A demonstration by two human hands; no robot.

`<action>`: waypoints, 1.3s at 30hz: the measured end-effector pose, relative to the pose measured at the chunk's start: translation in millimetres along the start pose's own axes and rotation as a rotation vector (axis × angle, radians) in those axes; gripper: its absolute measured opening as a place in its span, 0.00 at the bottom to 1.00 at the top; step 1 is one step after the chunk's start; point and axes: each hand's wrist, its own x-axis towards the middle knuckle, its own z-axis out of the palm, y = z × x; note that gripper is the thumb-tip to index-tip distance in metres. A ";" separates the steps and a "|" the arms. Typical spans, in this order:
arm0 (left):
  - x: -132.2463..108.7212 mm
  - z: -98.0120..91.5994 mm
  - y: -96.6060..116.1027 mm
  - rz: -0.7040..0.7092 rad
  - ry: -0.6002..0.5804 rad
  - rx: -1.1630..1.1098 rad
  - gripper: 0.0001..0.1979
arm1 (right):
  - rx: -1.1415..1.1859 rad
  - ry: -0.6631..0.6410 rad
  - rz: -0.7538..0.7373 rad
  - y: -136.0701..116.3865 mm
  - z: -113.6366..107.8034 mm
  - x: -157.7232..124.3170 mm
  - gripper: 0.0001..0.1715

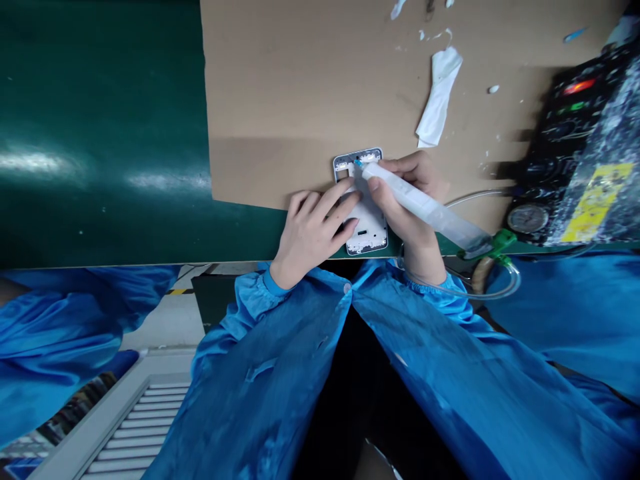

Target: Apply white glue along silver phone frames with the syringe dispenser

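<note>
A light phone frame (pixel 373 223) with a pale inner plate and small cut-outs lies at the table's front edge, partly on a cardboard sheet. My left hand (pixel 317 230) rests over its left side, fingers spread, fingertips touching the plate. Held in my right hand (pixel 410 193) is a white, translucent glue-dispensing syringe (pixel 430 210), tilted, its blue needle tip (pixel 358 163) at the top end of the frame. A green cap (pixel 493 244) closes the syringe's rear, with a clear air hose (pixel 510 287) running from it. My left fingers hide part of the frame.
Brown cardboard (pixel 300 87) covers much of the green table (pixel 100 133). A white cloth strip (pixel 440 97) and glue bits lie on it. At right stands a black dispenser controller (pixel 575 147) with a gauge. Blue-clad people sit on both sides.
</note>
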 end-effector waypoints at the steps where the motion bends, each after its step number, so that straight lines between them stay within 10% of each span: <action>1: 0.0 -0.1 0.0 -0.007 -0.013 -0.008 0.24 | -0.017 0.013 -0.007 -0.6 0.3 0.4 0.20; 39: 1.9 -0.4 1.3 -0.032 -0.019 -0.020 0.24 | 0.039 0.002 0.066 -1.5 3.9 4.0 0.28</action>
